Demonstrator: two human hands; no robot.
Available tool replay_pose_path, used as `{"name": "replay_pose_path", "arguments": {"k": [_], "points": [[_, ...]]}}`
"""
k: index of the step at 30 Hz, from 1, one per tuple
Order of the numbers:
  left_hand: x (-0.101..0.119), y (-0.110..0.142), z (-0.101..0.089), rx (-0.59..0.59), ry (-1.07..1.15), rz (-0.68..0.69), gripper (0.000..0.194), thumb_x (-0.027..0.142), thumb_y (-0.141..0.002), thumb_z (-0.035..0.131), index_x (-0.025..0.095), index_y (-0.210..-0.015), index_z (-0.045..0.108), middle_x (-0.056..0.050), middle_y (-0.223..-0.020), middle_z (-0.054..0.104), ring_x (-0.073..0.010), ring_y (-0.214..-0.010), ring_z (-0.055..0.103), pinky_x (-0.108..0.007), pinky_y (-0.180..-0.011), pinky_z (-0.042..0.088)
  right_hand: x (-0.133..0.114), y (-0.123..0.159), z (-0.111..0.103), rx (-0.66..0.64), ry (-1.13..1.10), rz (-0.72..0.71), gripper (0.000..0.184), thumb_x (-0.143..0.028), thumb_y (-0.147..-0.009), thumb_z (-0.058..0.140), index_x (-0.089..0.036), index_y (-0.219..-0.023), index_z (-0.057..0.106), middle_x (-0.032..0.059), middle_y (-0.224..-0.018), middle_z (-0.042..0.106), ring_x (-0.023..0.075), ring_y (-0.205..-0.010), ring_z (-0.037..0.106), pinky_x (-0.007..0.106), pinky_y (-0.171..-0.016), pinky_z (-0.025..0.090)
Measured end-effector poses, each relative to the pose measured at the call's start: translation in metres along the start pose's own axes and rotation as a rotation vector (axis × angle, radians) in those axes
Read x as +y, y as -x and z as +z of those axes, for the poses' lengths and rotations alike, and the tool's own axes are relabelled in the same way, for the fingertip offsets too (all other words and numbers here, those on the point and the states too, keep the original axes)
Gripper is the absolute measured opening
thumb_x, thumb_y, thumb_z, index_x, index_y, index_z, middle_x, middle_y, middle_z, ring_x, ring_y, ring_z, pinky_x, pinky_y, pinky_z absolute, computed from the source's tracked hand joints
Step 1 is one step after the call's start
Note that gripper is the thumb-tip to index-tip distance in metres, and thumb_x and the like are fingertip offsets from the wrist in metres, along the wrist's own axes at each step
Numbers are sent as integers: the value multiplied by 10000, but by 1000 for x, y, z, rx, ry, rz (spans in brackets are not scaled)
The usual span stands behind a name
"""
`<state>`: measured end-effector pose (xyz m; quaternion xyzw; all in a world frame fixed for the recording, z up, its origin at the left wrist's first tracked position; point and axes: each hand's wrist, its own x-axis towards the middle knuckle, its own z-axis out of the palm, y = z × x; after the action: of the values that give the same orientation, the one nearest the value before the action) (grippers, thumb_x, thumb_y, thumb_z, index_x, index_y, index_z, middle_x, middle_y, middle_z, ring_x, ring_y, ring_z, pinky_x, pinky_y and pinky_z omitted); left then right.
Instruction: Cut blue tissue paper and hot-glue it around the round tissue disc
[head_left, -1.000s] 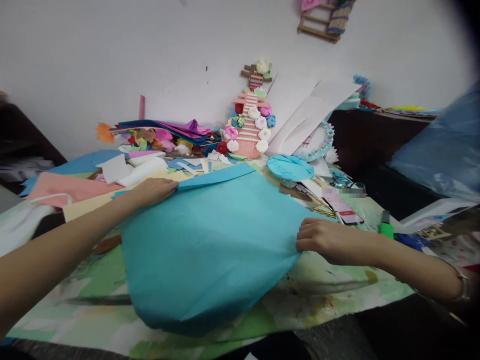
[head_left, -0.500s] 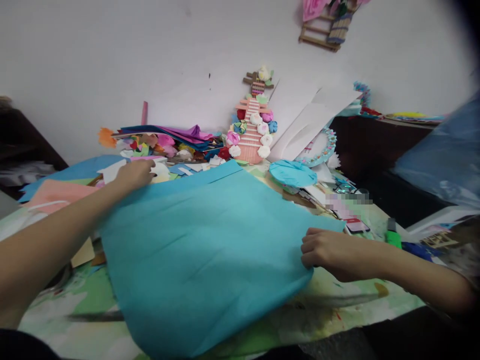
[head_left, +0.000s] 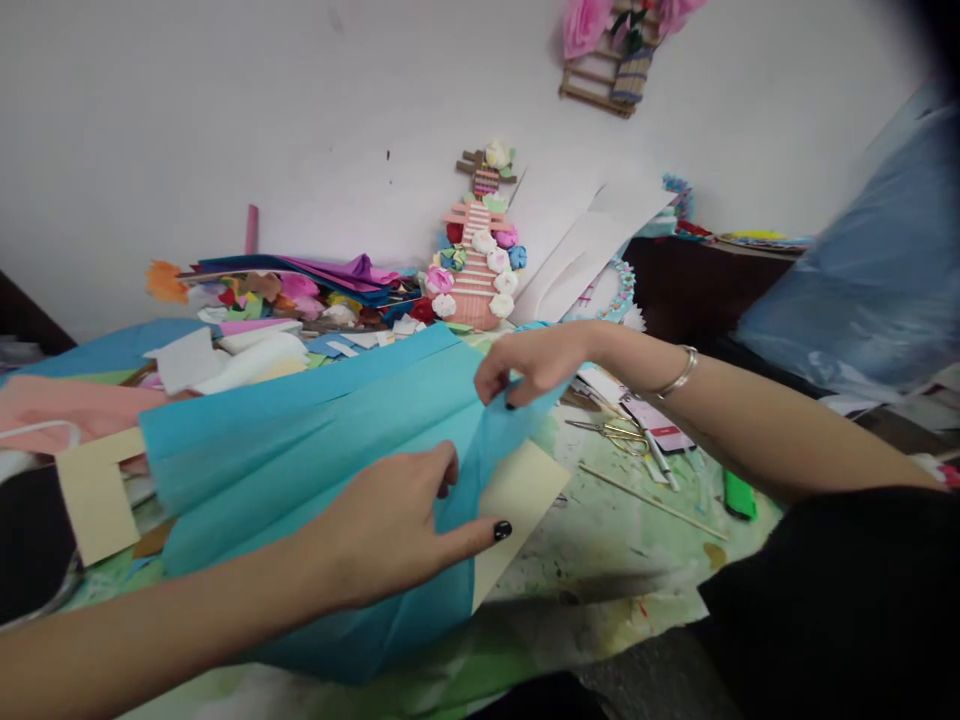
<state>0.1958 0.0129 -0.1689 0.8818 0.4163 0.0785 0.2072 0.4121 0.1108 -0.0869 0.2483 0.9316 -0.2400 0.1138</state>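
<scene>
**Large, thin turquoise paper sheet (head_left: 255, 450), one edge raised**

The right hand (head_left: 529, 365) pinches the sheet's right-hand edge. The left hand (head_left: 397, 530), thumb spread from its curled fingers, is over the sheet, which lies on the green-and-white blotched tabletop (head_left: 600, 555), partly overlapping flat cream paper (head_left: 517, 510).

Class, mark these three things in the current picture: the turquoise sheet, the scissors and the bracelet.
Turquoise sheet (head_left: 300, 440): head view, on its creased upper surface.
Scissors (head_left: 627, 435): head view, on the gold handles.
Bracelet (head_left: 683, 373): head view, on its metal band.
</scene>
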Motion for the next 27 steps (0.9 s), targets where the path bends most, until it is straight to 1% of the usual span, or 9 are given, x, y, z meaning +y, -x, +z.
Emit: {"name": "replay_pose_path", "arguments": {"k": [5,8,10,12,14,17,22,25,27], "points": [[-25,-23,-22,159,-66,-149,228,422,-716,560,230,-823,495,-45,-750,683,-244,-696,650,-339,-560,430,-1,-23,-27,220,95,-105,179,-135,-762,627,-106,-935,660,-26,-734,581,77,-662,485,230,-648,372],[-33,-35,-36,253,26,-204,301,447,-729,562,203,-894,499,-68,-870,698,-239,-721,656,-336,-563,452,-1,-32,-36,327,177,-69,214,-97,-743,626,-99,-955,660,-37,-701,498,74,-645,438,230,-621,332],[-29,-43,-44,351,127,-238,464,554,-733,573,179,-988,477,-112,-1031,678,-252,-797,663,-339,-581,475,-3,-36,-41,386,224,-25,231,-67,-741,601,-91,-967,648,-33,-717,478,75,-660,424,234,-628,318],[-20,-50,-51,437,135,-256,572,571,-711,610,160,-1070,435,-141,-1125,637,-271,-864,655,-344,-608,482,-7,-37,-45,417,269,-3,236,-64,-758,581,-85,-987,635,-26,-747,472,76,-684,416,240,-653,316],[-11,-55,-57,464,47,-291,556,443,-696,642,149,-1103,405,-143,-1103,629,-284,-872,647,-343,-608,467,-11,-33,-47,434,312,-3,236,-69,-767,578,-85,-996,634,-25,-762,470,75,-697,410,246,-674,318],[-5,-54,-60,432,-73,-296,468,231,-660,582,154,-1084,400,-119,-1012,636,-274,-829,641,-327,-576,441,-14,-18,-47,463,349,-2,227,-101,-777,596,-95,-999,645,-31,-761,476,76,-702,411,256,-697,323],[-9,-20,-51,304,-290,-185,386,163,-602,494,191,-983,440,-83,-871,629,-248,-714,615,-333,-543,424,-5,22,-38,474,342,-35,226,-177,-813,610,-118,-1029,640,-40,-782,490,82,-723,420,279,-767,338],[-16,19,-44,279,-419,-107,293,195,-619,446,223,-903,508,-76,-850,635,-276,-757,624,-386,-592,466,-2,47,-24,460,312,-31,217,-210,-815,617,-129,-1012,658,-35,-773,512,88,-707,441,262,-727,355],[-27,53,-35,281,-414,-47,256,271,-697,401,264,-884,576,-63,-866,660,-290,-791,639,-435,-643,503,-5,62,-10,435,290,6,211,-187,-813,605,-132,-1005,672,-15,-782,531,97,-695,461,254,-686,366]]}}
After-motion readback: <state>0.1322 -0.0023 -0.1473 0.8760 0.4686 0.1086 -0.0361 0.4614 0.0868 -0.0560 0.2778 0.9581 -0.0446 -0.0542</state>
